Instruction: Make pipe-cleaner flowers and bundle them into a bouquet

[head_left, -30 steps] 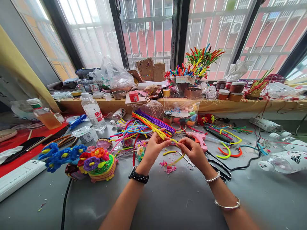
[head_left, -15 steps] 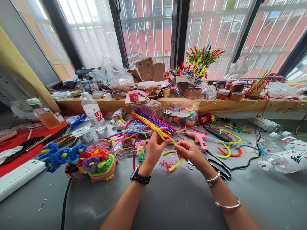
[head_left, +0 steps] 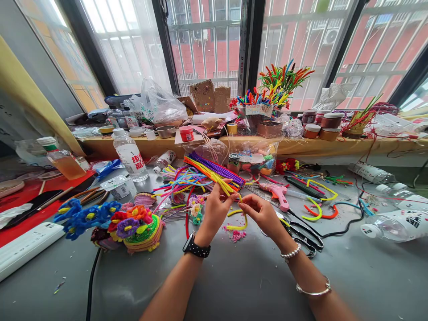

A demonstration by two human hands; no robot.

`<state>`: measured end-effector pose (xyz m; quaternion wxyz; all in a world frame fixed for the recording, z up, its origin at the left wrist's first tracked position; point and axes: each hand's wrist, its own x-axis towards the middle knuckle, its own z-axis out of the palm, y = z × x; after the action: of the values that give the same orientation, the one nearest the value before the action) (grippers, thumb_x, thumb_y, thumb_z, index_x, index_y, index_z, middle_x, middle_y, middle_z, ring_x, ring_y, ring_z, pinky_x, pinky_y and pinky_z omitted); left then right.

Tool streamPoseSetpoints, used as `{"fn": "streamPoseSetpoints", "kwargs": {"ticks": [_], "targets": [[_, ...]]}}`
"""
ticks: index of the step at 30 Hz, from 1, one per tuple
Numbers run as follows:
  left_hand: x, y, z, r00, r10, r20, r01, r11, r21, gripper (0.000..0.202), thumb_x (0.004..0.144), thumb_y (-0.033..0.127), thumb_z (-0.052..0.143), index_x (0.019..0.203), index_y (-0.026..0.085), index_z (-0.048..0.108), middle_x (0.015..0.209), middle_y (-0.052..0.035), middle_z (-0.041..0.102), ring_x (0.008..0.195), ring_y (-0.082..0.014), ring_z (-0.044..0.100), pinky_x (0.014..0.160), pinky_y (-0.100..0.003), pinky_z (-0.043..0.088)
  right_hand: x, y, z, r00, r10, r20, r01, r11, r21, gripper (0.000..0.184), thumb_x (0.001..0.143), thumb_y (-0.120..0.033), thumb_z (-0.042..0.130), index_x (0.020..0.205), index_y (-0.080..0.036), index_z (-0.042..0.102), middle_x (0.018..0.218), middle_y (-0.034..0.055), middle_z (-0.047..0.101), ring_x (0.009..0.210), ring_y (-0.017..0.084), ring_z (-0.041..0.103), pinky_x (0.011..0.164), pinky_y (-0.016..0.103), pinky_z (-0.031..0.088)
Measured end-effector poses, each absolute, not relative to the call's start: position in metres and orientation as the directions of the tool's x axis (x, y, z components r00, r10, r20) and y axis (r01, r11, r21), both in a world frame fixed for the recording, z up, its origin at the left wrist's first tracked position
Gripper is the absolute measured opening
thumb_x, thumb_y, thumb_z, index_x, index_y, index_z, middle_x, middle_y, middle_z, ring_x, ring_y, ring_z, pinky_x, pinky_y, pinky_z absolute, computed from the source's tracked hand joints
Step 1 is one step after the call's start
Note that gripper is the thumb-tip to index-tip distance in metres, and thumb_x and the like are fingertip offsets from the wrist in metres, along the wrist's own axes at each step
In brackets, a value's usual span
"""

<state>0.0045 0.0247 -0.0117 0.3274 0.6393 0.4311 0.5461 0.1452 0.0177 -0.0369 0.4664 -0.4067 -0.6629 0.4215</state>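
My left hand (head_left: 216,208) is closed around several yellow pipe cleaners (head_left: 223,183), whose far ends reach toward a pile of purple and orange ones (head_left: 214,168). Close beside it, my right hand (head_left: 259,211) pinches one yellow pipe cleaner (head_left: 245,219) that bends and hangs down below the fingers. Pink fuzz scraps (head_left: 237,235) lie under the hanging end. A pair of scissors (head_left: 306,238) rests on the table just right of my right wrist. Behind that hand lies a pink glue gun (head_left: 277,195).
Pipe-cleaner flowers (head_left: 127,226) stand on the left, near a white power strip (head_left: 30,247). A water bottle (head_left: 129,156) stands behind them. Plastic bottles (head_left: 399,225) lie at the right. A black cable (head_left: 346,232) crosses the table. Jars and craft supplies line the wooden sill (head_left: 160,145).
My right hand has moved slightly left, closer to my left hand. The hanging yellow pipe cleaner has swung left and bends more sharply. More of the scissors shows.
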Motion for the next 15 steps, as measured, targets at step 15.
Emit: {"fn": "streamPoseSetpoints", "kwargs": {"ticks": [15], "targets": [[-0.009,0.031,-0.004,0.225,0.953,0.204,-0.056,-0.197,0.979,0.038,0.062,0.016,0.062,0.093,0.014,0.040,0.063,0.0034,0.053,0.060,-0.0093,0.052,0.060,-0.023,0.040,0.153,0.016,-0.030,-0.364,0.890,0.274,0.276,0.384,-0.881,0.021,0.076,-0.036,0.049,0.075,-0.016,0.056,0.062,0.0001,0.053,0.054,0.011,0.046,0.049,0.021,0.036]]}}
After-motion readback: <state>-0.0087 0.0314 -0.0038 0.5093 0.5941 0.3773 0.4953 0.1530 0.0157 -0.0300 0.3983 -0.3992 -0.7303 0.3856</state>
